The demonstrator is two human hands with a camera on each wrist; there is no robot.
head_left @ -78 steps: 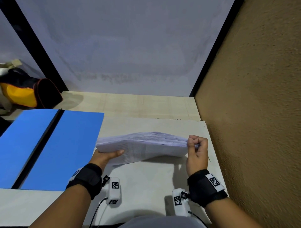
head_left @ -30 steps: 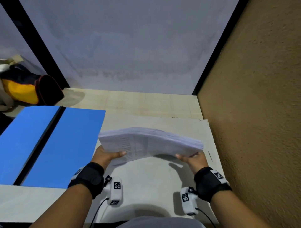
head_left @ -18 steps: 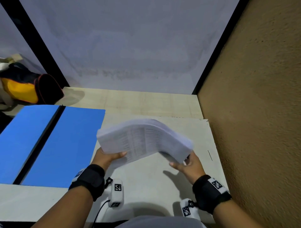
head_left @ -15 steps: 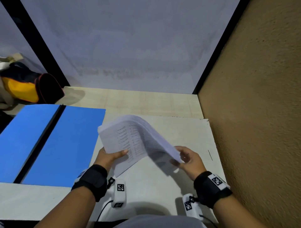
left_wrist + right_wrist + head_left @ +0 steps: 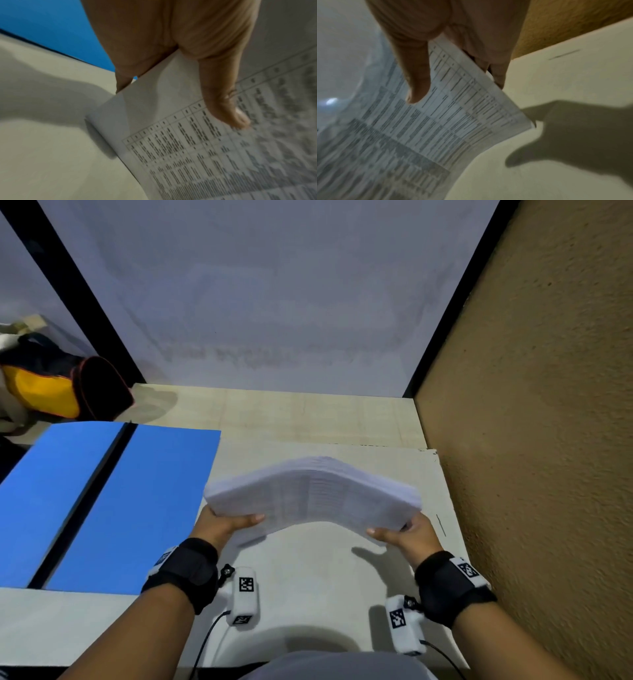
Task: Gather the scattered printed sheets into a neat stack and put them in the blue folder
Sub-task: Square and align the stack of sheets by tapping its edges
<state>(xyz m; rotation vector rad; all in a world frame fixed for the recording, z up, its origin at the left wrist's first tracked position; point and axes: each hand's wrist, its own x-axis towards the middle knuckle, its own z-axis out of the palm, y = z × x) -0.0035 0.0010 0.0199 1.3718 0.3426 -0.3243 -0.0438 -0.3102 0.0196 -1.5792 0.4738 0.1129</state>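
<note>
A thick stack of printed sheets (image 5: 315, 494) arches above the table, its middle bowed upward. My left hand (image 5: 222, 525) grips its left end, thumb on the printed top page (image 5: 188, 135) and fingers underneath. My right hand (image 5: 407, 534) grips the right end the same way, thumb across the table of text (image 5: 453, 115). The blue folder (image 5: 102, 501) lies open and flat on the table to the left of the stack, its dark spine running diagonally; the folder (image 5: 51, 27) shows blue behind my left hand.
A black and yellow bag (image 5: 58, 385) sits at the far left behind the folder. A brown textured wall (image 5: 531, 440) stands close on the right, a white panel (image 5: 274, 302) at the back. The pale tabletop (image 5: 318, 577) lies under the stack.
Half a second ago the stack was tipped up steeply with my right hand loose beneath it. Now it spans level between both hands, arched, and my right hand has taken hold of its right end.
</note>
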